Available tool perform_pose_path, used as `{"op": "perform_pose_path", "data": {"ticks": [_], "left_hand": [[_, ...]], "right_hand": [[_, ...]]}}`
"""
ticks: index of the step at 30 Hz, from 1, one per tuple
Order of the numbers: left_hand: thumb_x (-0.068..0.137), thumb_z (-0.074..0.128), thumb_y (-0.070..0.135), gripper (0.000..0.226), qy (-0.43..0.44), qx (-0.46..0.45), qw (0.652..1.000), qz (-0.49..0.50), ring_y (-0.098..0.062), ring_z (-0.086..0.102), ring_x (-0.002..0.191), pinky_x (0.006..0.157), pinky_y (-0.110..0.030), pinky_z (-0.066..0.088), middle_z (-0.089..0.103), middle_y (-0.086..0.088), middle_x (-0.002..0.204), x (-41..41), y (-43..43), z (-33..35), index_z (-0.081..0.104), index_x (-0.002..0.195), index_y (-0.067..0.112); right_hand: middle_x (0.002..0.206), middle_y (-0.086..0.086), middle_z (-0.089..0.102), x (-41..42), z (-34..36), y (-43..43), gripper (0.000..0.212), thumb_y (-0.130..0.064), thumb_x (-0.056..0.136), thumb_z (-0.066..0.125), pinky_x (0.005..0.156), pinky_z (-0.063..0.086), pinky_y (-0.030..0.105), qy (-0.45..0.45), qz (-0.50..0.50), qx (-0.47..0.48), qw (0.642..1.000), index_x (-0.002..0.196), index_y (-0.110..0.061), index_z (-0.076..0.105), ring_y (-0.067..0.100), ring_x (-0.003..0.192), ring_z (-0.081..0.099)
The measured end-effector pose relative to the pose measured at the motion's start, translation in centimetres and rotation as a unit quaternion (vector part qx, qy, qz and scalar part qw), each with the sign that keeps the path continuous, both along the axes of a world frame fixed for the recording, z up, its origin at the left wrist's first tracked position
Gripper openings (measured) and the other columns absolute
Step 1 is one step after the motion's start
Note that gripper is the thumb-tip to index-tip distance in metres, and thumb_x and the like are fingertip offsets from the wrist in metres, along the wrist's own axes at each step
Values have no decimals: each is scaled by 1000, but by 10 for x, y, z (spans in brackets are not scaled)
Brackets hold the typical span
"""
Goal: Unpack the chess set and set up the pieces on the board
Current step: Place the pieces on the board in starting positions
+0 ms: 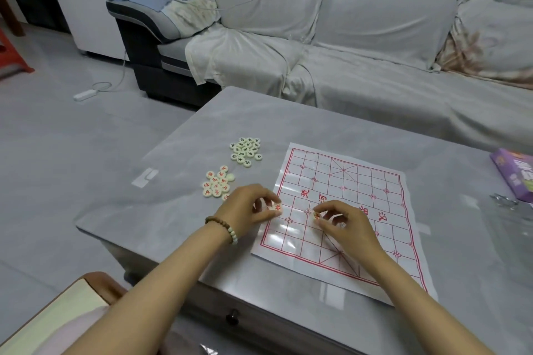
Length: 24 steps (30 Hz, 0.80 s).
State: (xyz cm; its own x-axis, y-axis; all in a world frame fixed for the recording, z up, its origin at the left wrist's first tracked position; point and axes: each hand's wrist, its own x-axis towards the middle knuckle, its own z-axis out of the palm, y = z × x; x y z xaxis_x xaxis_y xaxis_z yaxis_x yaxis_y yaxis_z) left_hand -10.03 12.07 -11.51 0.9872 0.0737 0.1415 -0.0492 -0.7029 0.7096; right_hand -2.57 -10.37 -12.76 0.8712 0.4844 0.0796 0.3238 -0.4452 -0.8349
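A white paper board [357, 196] with red grid lines lies flat on the grey table [178, 210]. To its left sit a heap of red-lettered round pieces [215, 184] and, farther back, a heap of dark-lettered pieces [246, 150]. My left hand [248, 207] pinches a red-lettered piece [277, 207] at the board's left edge and holds more pieces in its curled fingers. My right hand [343, 220] pinches another red-lettered piece [316, 215] over the board's near half, with further pieces tucked under its fingers.
A purple box [516, 173] and a clear plastic bag [510, 219] lie at the table's right edge. A grey covered sofa [375, 46] stands behind the table. The table's front has a drawer knob [232, 316]. A power strip [84, 94] lies on the floor.
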Motion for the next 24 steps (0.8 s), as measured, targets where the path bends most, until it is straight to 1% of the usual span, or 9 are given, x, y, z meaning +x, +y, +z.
{"op": "perform_pose_path", "data": {"ticks": [3, 6, 9, 13, 15, 18, 19, 21, 24], "left_hand": [[82, 67, 32, 30, 33, 58, 997, -44, -7, 54, 77, 76, -17, 49, 60, 5, 98, 18, -34, -5, 65, 110, 21], [85, 64, 35, 32, 67, 125, 989, -49, -8, 49, 81, 78, -18, 44, 60, 2, 106, 28, -49, -14, 63, 114, 23], [83, 64, 38, 38, 87, 126, 987, -44, -7, 47, 84, 80, -18, 43, 58, 3, 111, 30, -50, -20, 60, 119, 24], [84, 60, 45, 48, 83, 128, 988, -31, -9, 52, 92, 81, -20, 43, 54, 5, 120, 22, -26, -13, 50, 128, 27], [89, 51, 47, 52, 62, 173, 983, 10, -13, 47, 114, 94, -26, 41, 47, 3, 133, 13, 0, -15, 41, 136, 27], [94, 32, 52, 65, 75, 257, 960, 85, -18, 16, 141, 113, -32, 16, 13, 0, 156, -4, 39, -27, 15, 148, 21], [90, 20, 58, 72, 91, 269, 954, 98, -17, 7, 144, 115, -33, 9, 1, 2, 157, -10, 49, -31, 7, 149, 19], [71, -7, 64, 90, 121, 274, 949, 98, -15, -3, 144, 115, -33, 3, -9, 4, 156, -20, 60, -38, -3, 149, 19], [61, -18, 62, 97, 147, 265, 949, 85, -12, -10, 143, 115, -30, -2, -13, 5, 156, -30, 69, -44, -10, 148, 20]], "right_hand": [[95, -19, 66, -3, -4, -10, 23, -13, 82, 70, 73, 49, 11, -20, -1, -19, 1000, 89, -35, 66, -1, 83, 58], [91, -18, 65, -7, -14, -21, 22, -16, 82, 71, 72, 46, 8, -11, 2, -54, 998, 89, -36, 65, 2, 83, 58], [97, -19, 63, -6, -15, -25, 21, -21, 82, 71, 72, 43, 7, -2, 20, -79, 997, 95, -36, 63, 4, 87, 56], [110, -26, 52, 0, 0, -6, 27, -30, 86, 65, 79, 38, 8, -54, 44, -90, 994, 110, -39, 56, -8, 98, 49], [115, -26, 50, 1, 9, 18, 28, -30, 91, 59, 85, 36, 8, -53, 67, -72, 994, 117, -37, 56, -12, 99, 46], [131, -20, 46, 5, 14, 66, 35, -28, 98, 46, 100, 31, 16, -61, 128, -96, 985, 133, -31, 48, -4, 117, 42], [138, -17, 45, 8, 13, 84, 37, -27, 100, 42, 103, 29, 18, -68, 148, -108, 981, 136, -29, 45, 1, 124, 40], [145, -9, 42, 13, 7, 114, 40, -25, 101, 38, 106, 28, 22, -84, 178, -132, 972, 140, -25, 41, 9, 131, 38], [143, 0, 45, 22, -5, 156, 41, -20, 99, 41, 106, 33, 29, -96, 182, -161, 965, 140, -20, 42, 18, 129, 42]]}}
